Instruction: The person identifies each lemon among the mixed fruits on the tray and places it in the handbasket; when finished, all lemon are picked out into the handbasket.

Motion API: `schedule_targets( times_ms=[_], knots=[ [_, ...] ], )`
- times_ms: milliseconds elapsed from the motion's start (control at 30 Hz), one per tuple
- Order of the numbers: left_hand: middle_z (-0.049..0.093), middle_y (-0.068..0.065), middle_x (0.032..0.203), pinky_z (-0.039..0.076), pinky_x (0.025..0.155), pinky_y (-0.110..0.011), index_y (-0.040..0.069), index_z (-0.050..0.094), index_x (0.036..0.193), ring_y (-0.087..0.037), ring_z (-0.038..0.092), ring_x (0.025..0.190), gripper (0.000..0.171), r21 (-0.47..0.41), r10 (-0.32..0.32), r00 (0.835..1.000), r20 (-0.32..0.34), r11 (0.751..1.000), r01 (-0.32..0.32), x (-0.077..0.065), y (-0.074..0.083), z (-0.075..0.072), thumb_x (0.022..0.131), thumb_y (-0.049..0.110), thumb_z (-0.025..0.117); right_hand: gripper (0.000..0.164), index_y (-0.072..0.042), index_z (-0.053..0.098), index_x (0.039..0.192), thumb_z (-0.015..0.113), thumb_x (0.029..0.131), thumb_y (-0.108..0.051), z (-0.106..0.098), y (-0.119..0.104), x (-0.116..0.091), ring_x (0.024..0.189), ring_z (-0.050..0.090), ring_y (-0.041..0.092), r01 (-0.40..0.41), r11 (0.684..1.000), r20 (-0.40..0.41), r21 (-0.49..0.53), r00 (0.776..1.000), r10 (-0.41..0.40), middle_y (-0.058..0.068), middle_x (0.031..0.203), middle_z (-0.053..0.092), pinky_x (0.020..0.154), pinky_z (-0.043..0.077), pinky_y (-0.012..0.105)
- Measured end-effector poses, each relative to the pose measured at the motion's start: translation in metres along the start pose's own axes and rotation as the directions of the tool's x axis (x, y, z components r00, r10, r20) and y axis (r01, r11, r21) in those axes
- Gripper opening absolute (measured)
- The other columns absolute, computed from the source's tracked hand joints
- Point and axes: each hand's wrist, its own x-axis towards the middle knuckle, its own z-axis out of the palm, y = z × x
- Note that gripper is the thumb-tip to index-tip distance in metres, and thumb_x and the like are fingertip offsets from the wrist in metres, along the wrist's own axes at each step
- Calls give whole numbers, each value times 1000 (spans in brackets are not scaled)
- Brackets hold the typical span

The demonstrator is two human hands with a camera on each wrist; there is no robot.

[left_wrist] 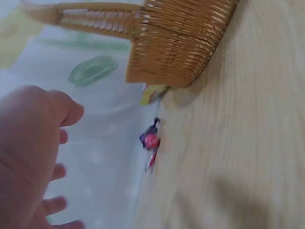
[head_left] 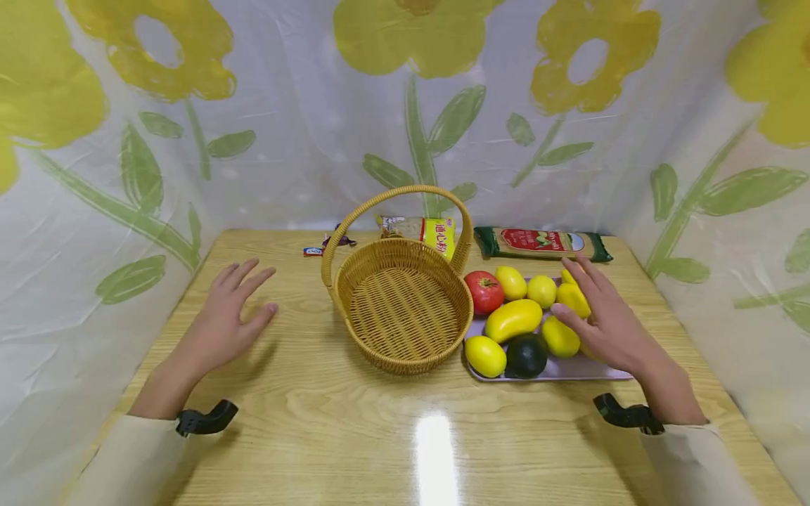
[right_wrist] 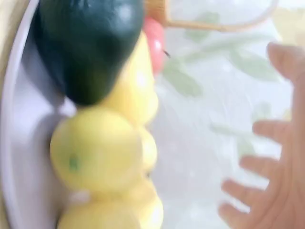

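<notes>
My left hand (head_left: 224,320) hovers over the left part of the table, fingers spread and holding nothing. On the other side my right hand (head_left: 610,320) is held above the fruit tray (head_left: 569,369), its fingers apart and nothing in them. Between the hands stands a wicker basket (head_left: 405,309) with a tall handle; only its woven bottom shows inside. On the lilac tray lie a red apple (head_left: 484,292), a mango-like yellow fruit (head_left: 514,320), a dark green avocado-like fruit (head_left: 526,355), a lemon (head_left: 485,355) and several other yellow fruits, partly hidden by my right hand.
Behind the basket lies a yellow-labelled food packet (head_left: 436,235). A green-ended noodle packet (head_left: 543,243) rests along the table's back edge. Small wrapped sweets (head_left: 342,240) lie left of the basket handle. Flower-printed curtains (head_left: 285,140) enclose the wooden table (head_left: 342,436).
</notes>
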Motion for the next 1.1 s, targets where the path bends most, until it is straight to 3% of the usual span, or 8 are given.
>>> schedule_targets(
  times_ms=[67, 133, 267, 333, 500, 733, 867, 1100],
  knots=[
    [39, -25, 172, 39, 122, -78, 17, 52, 164, -58, 32, 157, 59, -99, -31, 999, 8, 995, 32, -15, -5, -8, 109, 28, 71, 77, -22, 25, 176, 65, 111, -32, -11, 7, -16, 160, 29, 54, -16, 996, -18, 91, 1000, 17, 16, 182, 22, 127, 32, 80],
    [47, -20, 169, 50, 126, -49, 20, 56, 161, -45, 42, 156, 56, -174, -57, 998, 15, 983, 59, -31, -11, -16, 108, 24, 73, 73, -25, 32, 174, 67, 110, -22, -22, 16, -34, 159, 41, 35, -26, 988, -50, 153, 998, 34, 11, 178, 35, 133, 43, 49],
    [60, -7, 161, 50, 101, 0, 21, 62, 156, 0, 57, 142, 49, -320, -113, 993, 45, 940, 121, -60, -17, -27, 108, 18, 73, 62, -20, 48, 167, 68, 109, -8, -38, 38, -67, 134, 57, -8, -50, 973, -117, 226, 990, 78, -13, 158, 59, 100, 43, -4],
    [65, 3, 156, 56, 97, -3, 15, 64, 154, 13, 58, 132, 46, -387, -132, 989, 65, 910, 147, -71, -16, -30, 109, 14, 71, 55, -12, 55, 161, 67, 108, -3, -43, 48, -80, 127, 58, -15, -60, 962, -126, 268, 987, 96, -19, 148, 64, 96, 48, -4],
    [71, 15, 144, 63, 96, -13, 0, 66, 148, 4, 66, 130, 39, -526, -117, 991, 71, 840, 137, -78, -6, -21, 109, 3, 67, 45, 0, 63, 150, 68, 105, 4, -45, 69, -97, 122, 64, -13, -84, 946, -142, 314, 981, 134, -21, 141, 68, 92, 56, 2],
    [70, 10, 149, 68, 102, -31, -2, 66, 147, -9, 67, 135, 39, -701, 31, 989, 147, 708, 82, -57, 27, 16, 108, -2, 65, 42, -1, 66, 147, 73, 106, -6, -37, 85, -87, 123, 61, -14, -129, 945, -101, 302, 981, 166, -23, 134, 71, 93, 50, -3],
    [60, 0, 161, 63, 109, -28, 6, 66, 149, -7, 59, 145, 42, -736, 60, 987, 150, 673, 71, -45, 49, 44, 107, 0, 68, 47, -3, 64, 150, 76, 106, -18, -33, 92, -71, 117, 58, -20, -156, 957, -61, 245, 982, 176, -33, 130, 65, 88, 51, -3],
    [42, -27, 167, 64, 110, -31, -7, 63, 146, -16, 49, 154, 44, -801, -50, 996, -77, 598, -32, -41, 94, 98, 103, -9, 68, 58, -4, 58, 156, 77, 106, -27, -18, 103, -55, 106, 56, -22, -237, 948, -89, 215, 961, 260, 21, 146, 67, 81, 52, -1]
  ],
)
